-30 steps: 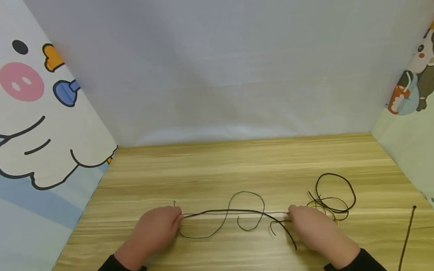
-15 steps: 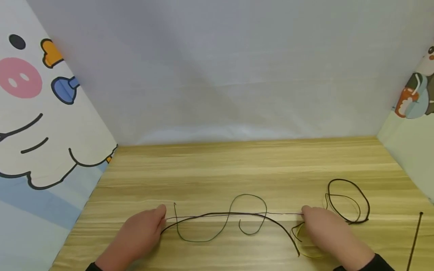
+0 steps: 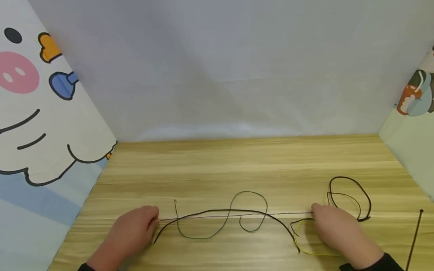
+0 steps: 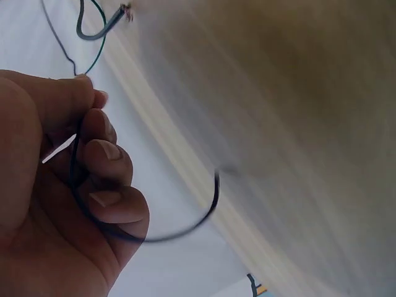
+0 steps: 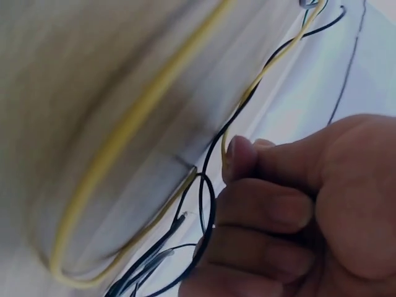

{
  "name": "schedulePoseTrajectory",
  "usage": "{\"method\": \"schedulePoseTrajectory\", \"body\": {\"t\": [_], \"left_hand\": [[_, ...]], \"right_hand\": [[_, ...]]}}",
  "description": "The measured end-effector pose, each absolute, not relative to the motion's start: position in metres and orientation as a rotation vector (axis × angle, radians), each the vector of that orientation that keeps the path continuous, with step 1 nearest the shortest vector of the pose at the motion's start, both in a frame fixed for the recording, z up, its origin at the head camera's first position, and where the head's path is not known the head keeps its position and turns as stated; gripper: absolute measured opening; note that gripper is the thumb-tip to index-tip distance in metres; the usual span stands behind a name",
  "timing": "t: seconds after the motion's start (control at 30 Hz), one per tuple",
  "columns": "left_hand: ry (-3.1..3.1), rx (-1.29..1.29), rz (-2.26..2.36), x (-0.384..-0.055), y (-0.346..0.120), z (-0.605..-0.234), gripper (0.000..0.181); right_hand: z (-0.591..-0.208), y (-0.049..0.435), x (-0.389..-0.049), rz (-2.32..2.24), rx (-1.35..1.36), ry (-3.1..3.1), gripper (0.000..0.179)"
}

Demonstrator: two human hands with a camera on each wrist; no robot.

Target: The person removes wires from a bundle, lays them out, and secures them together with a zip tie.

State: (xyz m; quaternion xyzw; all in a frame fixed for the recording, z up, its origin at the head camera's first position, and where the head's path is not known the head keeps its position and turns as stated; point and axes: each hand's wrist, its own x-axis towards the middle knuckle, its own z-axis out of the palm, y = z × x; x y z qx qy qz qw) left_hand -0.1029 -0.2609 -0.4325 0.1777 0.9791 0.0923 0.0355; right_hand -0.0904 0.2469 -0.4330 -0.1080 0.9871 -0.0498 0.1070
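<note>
A thin dark wire (image 3: 295,213) is stretched nearly straight between my hands. My left hand (image 3: 132,229) pinches its left end between thumb and forefinger; in the left wrist view a dark tail (image 4: 179,237) curves out past the curled fingers. At the other end, my right hand (image 3: 342,229) pinches the wire with thumb and forefinger, the other fingers curled in. Beneath the stretched wire, a thicker black wire (image 3: 220,210) arches on the table and a wavy green wire (image 3: 249,191) crosses it.
Beyond my right hand lies a loop of black wire (image 3: 369,199). A yellow wire (image 3: 318,254) curves below that hand, largely covered by it. Farther right is a straight dark piece (image 3: 414,239). A pale wall (image 3: 237,75) stands behind the wooden table (image 3: 203,162).
My left hand has slid left and my right hand right, so a longer stretch of thin wire shows. The thick wire's left end and the yellow wire have come into clearer view.
</note>
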Motion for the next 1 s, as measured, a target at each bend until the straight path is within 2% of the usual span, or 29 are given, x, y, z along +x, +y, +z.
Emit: {"method": "schedulePoseTrajectory", "body": {"t": [0.27,0.6,0.83,1.0], "left_hand": [[2.965,0.511,0.306,-0.102,-0.267,-0.43,0.031],[2.957,0.604,0.251,-0.104,-0.267,-0.44,0.008],[2.933,0.521,0.254,-0.104,-0.265,-0.438,0.008],[2.892,0.411,0.289,-0.103,-0.262,-0.439,0.019]], "right_hand": [[-0.432,0.247,-0.088,-0.114,-0.303,2.928,0.011],[-0.43,0.241,-0.086,-0.186,-0.255,2.892,0.022],[-0.424,0.237,-0.086,-0.217,-0.247,2.947,0.026],[-0.422,0.231,-0.081,-0.265,-0.274,2.995,0.028]]}}
